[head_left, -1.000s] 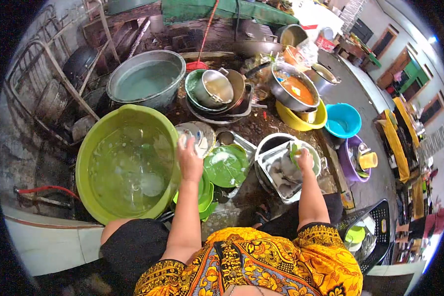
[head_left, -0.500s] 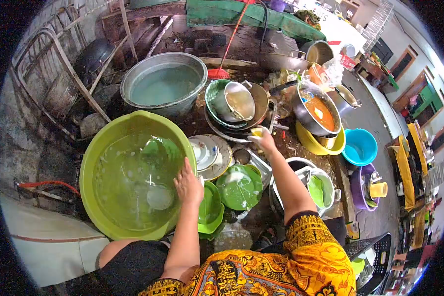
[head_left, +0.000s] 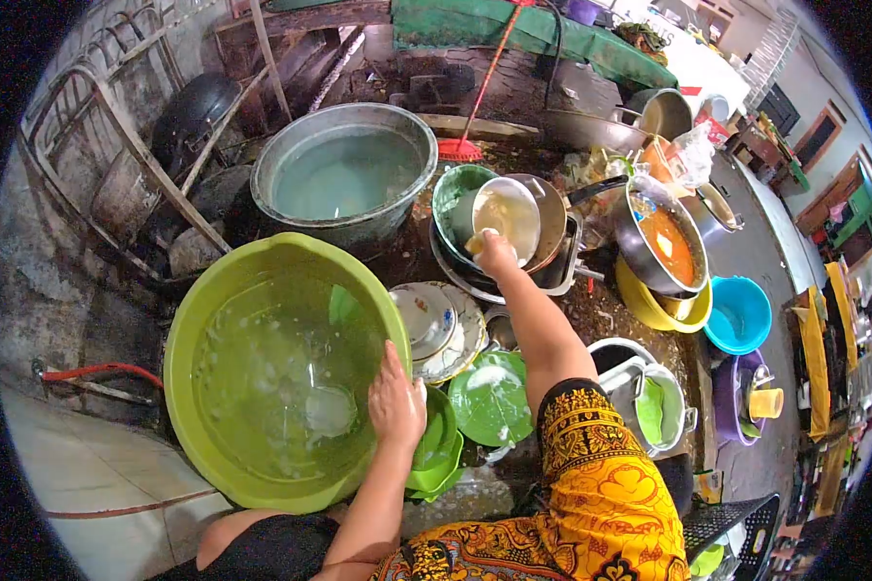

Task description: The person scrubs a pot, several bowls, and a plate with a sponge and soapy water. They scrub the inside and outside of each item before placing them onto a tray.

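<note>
My left hand (head_left: 397, 405) lies with its fingers stretched out against the right rim of a big lime-green basin (head_left: 192, 407) of water. A pale dish and something green rest in that water. With my right hand (head_left: 498, 255) I grip a yellow sponge (head_left: 475, 242) at the near edge of a small metal pot (head_left: 515, 198) holding cloudy liquid. This pot sits tilted among a green bowl (head_left: 448, 189) and larger pans. Beneath my right forearm, a soapy green plate (head_left: 489, 397) lies beside patterned white plates (head_left: 465, 339) and stacked green bowls (head_left: 438, 436).
A grey tub (head_left: 339, 179) of water stands behind the lime-green basin. To the right are a pot of orange liquid (head_left: 664, 242) on a yellow basin (head_left: 639, 305), a blue basin (head_left: 738, 315), a purple bucket (head_left: 736, 397) and a black crate (head_left: 746, 523). A red-handled broom (head_left: 460, 148) stands behind.
My right hand has moved the sponge up and left, from beside the pans to the small metal pot. My left hand stays on the basin rim, while the whole view shifts slightly.
</note>
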Action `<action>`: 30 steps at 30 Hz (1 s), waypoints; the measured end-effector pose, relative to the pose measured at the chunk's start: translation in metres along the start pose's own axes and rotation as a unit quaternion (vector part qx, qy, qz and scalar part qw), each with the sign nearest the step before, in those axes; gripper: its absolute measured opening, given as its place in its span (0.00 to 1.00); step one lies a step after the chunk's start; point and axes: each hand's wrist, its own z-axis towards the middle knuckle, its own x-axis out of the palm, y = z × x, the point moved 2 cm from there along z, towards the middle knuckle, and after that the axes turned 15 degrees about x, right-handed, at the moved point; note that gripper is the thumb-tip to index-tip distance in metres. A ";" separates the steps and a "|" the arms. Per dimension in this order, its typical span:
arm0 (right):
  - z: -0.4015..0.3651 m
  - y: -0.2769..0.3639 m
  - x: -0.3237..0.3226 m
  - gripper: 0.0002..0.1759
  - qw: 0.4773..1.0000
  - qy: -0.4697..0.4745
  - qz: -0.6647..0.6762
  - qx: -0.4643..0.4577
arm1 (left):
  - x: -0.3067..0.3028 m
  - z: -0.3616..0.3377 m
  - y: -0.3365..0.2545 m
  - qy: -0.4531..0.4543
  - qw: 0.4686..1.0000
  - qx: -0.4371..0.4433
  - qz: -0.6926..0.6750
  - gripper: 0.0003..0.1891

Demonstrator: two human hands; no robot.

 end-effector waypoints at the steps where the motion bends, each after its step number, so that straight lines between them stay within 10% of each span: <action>1: -0.005 0.002 -0.001 0.15 0.998 -0.051 0.048 -0.007 | 0.001 0.001 -0.001 0.000 1.000 -0.001 -0.003 0.39; 6: 0.012 -0.012 -0.034 0.14 0.934 -0.164 0.316 0.004 | 0.000 0.002 -0.002 0.008 1.000 -0.023 -0.003 0.38; 8: 0.021 -0.028 -0.042 0.10 0.770 -0.057 0.629 0.093 | 0.000 0.001 -0.001 -0.003 1.000 -0.012 -0.002 0.38; 10: 0.014 -0.043 -0.074 0.12 0.760 -0.050 0.641 0.092 | 0.003 0.000 0.001 -0.015 1.000 0.000 -0.002 0.38; 11: -0.013 -0.034 -0.098 0.14 0.648 0.013 0.752 0.119 | 0.005 0.000 0.004 -0.031 0.999 0.009 -0.003 0.39; 12: -0.019 -0.049 -0.104 0.11 0.800 -0.105 0.587 -0.073 | 0.004 0.000 0.002 -0.048 0.999 0.019 -0.004 0.40; 14: -0.018 -0.070 -0.097 0.13 0.541 0.036 0.838 0.065 | 0.000 0.000 -0.003 -0.053 0.998 0.010 -0.016 0.39; 15: -0.025 -0.073 -0.099 0.12 0.515 0.017 0.857 0.015 | -0.001 0.000 -0.003 -0.044 0.999 -0.001 -0.023 0.38; 20: -0.071 -0.074 -0.131 0.14 0.505 0.052 0.861 0.027 | 0.002 0.002 -0.002 -0.128 0.991 0.044 0.002 0.38; 30: -0.228 -0.029 -0.187 0.17 0.664 0.168 0.726 0.055 | 0.009 -0.013 -0.078 -0.141 0.954 0.253 -0.073 0.43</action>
